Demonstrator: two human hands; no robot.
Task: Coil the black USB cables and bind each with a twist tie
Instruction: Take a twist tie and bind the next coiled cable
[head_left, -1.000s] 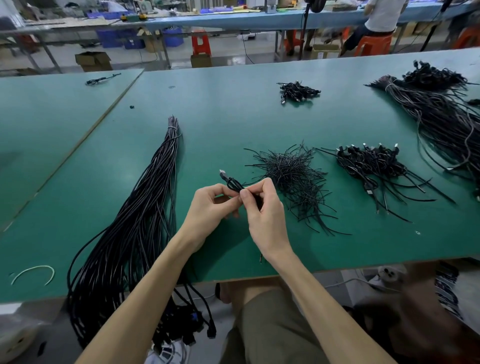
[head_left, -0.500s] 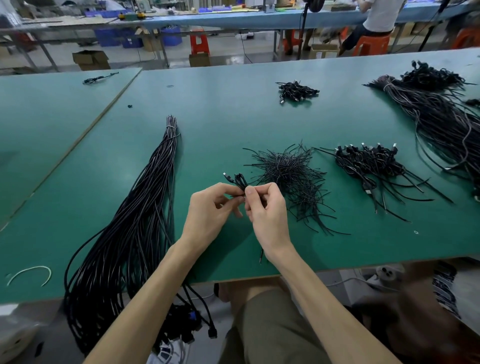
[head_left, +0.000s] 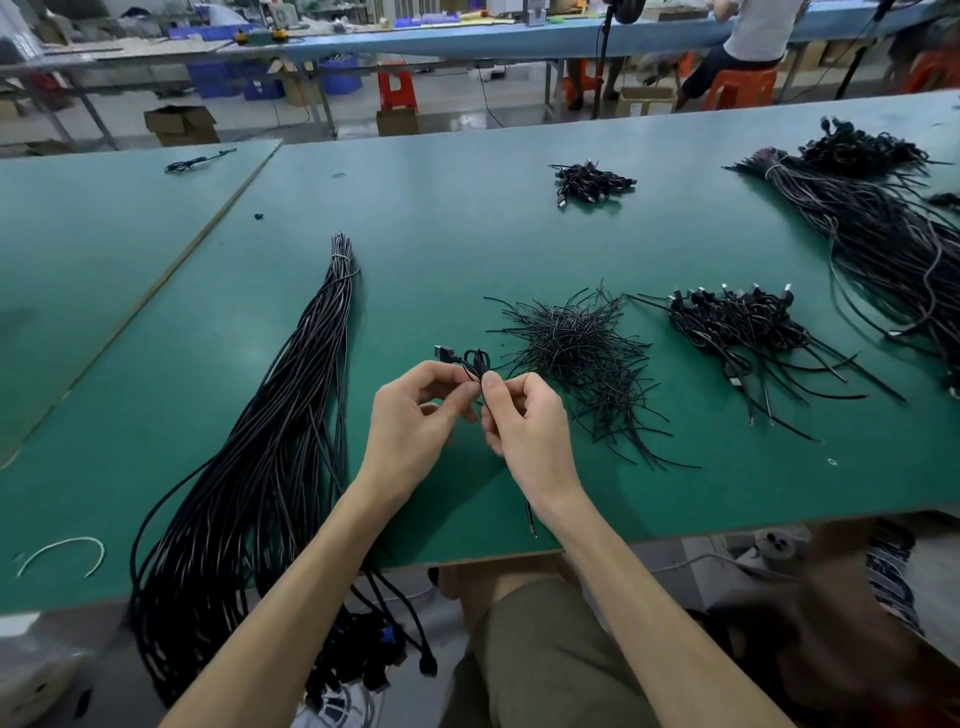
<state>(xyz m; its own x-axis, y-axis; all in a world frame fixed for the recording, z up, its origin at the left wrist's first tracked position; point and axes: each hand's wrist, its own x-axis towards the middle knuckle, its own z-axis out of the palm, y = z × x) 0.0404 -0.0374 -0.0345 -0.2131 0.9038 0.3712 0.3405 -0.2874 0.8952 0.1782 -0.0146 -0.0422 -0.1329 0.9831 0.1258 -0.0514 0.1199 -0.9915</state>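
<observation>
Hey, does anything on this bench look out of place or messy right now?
Two things. The long cable bundle spills over the near edge of the table, connectors dangling below it. A white curved strip lies alone by the left near edge, unlike the black twist ties.

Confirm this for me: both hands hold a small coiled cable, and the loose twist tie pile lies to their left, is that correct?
No. The left hand and right hand do hold the coiled cable, but the twist tie pile lies to their right, not left, as the head view shows. The long cable bundle is on the left.
</observation>
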